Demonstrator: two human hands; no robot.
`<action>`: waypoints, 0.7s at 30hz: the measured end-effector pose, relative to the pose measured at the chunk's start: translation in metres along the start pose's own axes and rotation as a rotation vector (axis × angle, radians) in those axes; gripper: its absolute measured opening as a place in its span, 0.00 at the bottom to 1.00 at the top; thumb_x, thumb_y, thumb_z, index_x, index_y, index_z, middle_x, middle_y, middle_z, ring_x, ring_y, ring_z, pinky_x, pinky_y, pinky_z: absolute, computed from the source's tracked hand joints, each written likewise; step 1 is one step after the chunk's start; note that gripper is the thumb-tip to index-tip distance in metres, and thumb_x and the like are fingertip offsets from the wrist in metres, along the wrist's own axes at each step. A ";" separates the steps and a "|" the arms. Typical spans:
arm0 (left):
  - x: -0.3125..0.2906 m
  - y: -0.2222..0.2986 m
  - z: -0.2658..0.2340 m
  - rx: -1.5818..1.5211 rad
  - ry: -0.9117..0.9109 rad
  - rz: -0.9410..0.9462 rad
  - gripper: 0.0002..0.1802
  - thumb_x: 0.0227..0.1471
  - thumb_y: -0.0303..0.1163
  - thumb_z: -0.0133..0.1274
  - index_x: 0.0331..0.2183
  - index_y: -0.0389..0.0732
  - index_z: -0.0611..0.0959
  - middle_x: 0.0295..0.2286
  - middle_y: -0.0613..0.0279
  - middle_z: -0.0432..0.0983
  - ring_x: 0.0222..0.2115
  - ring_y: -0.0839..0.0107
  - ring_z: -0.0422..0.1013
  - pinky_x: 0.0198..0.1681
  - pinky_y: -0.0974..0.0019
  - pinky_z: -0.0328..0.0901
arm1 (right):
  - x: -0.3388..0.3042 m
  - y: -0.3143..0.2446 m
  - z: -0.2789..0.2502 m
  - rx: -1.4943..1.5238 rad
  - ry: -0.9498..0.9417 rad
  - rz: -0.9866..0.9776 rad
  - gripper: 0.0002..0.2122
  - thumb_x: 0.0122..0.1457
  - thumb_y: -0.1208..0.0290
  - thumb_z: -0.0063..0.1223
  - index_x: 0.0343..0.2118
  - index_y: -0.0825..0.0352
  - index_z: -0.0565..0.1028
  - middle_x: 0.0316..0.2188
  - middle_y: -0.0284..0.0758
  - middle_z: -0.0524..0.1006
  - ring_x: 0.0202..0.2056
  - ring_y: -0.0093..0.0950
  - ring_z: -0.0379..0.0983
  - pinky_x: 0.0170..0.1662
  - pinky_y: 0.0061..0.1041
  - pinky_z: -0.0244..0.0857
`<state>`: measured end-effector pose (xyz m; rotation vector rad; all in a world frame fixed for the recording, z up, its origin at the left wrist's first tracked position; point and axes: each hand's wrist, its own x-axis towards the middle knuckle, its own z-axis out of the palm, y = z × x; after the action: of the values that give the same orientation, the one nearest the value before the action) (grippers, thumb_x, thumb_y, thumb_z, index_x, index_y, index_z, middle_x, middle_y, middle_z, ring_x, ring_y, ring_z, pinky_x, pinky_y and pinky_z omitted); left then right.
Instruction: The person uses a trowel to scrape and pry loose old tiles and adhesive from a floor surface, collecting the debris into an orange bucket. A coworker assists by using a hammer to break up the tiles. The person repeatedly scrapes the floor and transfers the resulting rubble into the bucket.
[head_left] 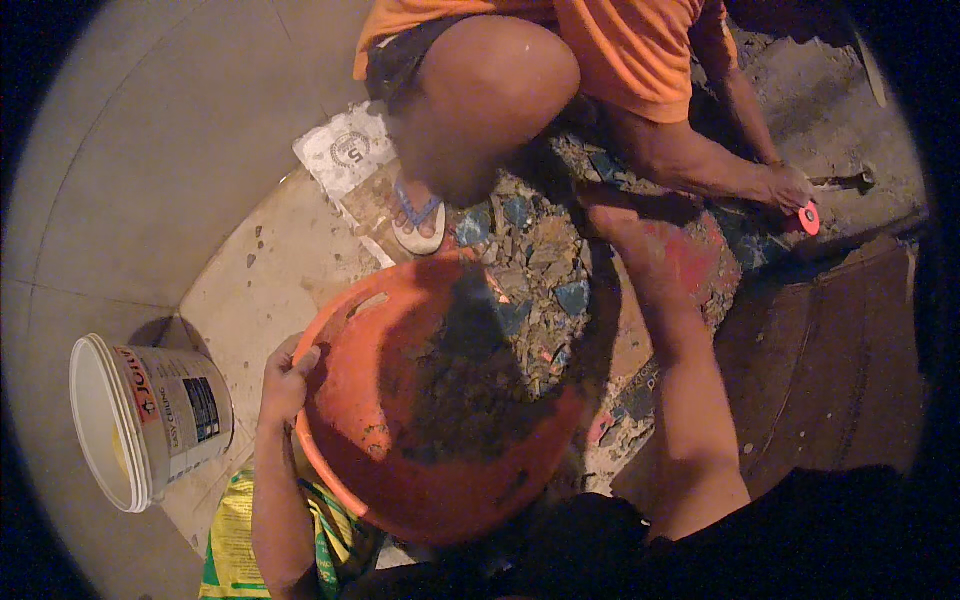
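My left hand (288,378) grips the rim of a large orange plastic basin (380,440), which is tilted and holds grey rubble (455,390) with broken tile bits. My right hand (603,203) reaches forward into a heap of broken tile pieces and debris (545,265) on the floor; it lies in shadow, and its fingers cannot be made out. Across the heap crouches another person in an orange shirt (620,50). That person's hand (785,187) rests by a small red-orange tool (808,218).
A white plastic bucket (140,420) lies on its side at the left. A yellow-green sack (232,545) sits under my left forearm. A white printed bag (345,150) lies by the other person's sandalled foot (417,215). A hammer (848,180) rests at the far right.
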<state>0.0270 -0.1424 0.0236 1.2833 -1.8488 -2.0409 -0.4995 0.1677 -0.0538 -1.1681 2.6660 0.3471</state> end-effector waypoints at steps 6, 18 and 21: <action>0.009 -0.014 -0.005 0.002 -0.008 0.013 0.15 0.59 0.27 0.53 0.48 0.35 0.81 0.38 0.64 0.81 0.38 0.73 0.73 0.45 0.68 0.67 | -0.088 0.037 0.006 -0.175 -0.010 -0.313 0.22 0.56 0.69 0.50 0.56 0.57 0.68 0.39 0.50 0.80 0.39 0.48 0.79 0.39 0.49 0.74; 0.005 -0.009 -0.008 -0.029 0.005 0.005 0.14 0.60 0.29 0.54 0.47 0.36 0.82 0.35 0.68 0.80 0.33 0.77 0.72 0.39 0.71 0.68 | 0.019 0.036 -0.003 0.048 0.114 0.248 0.16 0.56 0.69 0.50 0.49 0.59 0.75 0.39 0.49 0.80 0.39 0.49 0.79 0.40 0.48 0.73; 0.004 -0.001 0.004 -0.022 0.017 -0.005 0.13 0.60 0.29 0.54 0.46 0.36 0.82 0.32 0.70 0.78 0.30 0.79 0.70 0.35 0.72 0.67 | 0.042 0.032 0.000 0.031 0.071 0.208 0.16 0.56 0.70 0.50 0.49 0.59 0.74 0.39 0.49 0.80 0.39 0.49 0.79 0.40 0.48 0.73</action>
<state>0.0223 -0.1417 0.0207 1.2967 -1.8123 -2.0402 -0.5510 0.1601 -0.0618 -0.9120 2.8516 0.3020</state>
